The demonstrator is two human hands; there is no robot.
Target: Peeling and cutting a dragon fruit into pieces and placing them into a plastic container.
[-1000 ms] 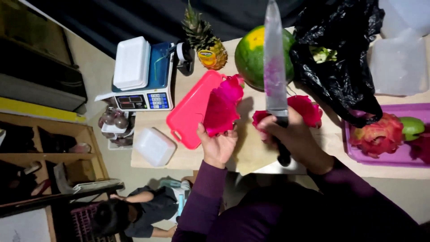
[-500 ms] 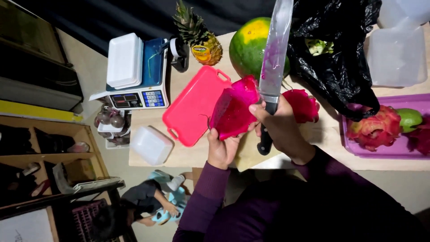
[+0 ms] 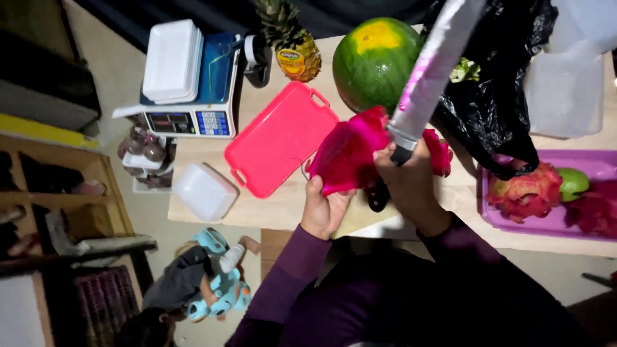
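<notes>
Two hands at work over a pale wooden worktop [image 3: 212, 222], seen from the head view. Left hand [image 3: 326, 209] closed around the lower edge of a magenta dragon fruit piece [image 3: 349, 154], holding it up just above the worktop with its cut face turned towards the camera. Right hand [image 3: 409, 183] clamped on the black handle of a large knife [image 3: 429, 74], blade angled up and away, smeared pink along its lower part and reaching across in front of the watermelon [image 3: 373, 61]. Both hands close together, knife handle just beside the fruit piece. More magenta peel [image 3: 440, 151] showing behind the right hand.

Left of the hands, a pink plastic tray [image 3: 277, 138] lying flat on the worktop. Beyond it, a weighing scale [image 3: 193, 119] carrying a stack of white foam trays [image 3: 170, 61]. Small pineapple [image 3: 295, 48] standing between scale and watermelon. White lidded container [image 3: 204, 191] at the worktop's near left corner. Black plastic bag [image 3: 498, 96] right of the knife, and a purple tray [image 3: 501, 222] with a whole dragon fruit [image 3: 524, 193] and a green fruit [image 3: 572, 183] near the right edge. Below the worktop, a child [image 3: 205, 283] on the floor.
</notes>
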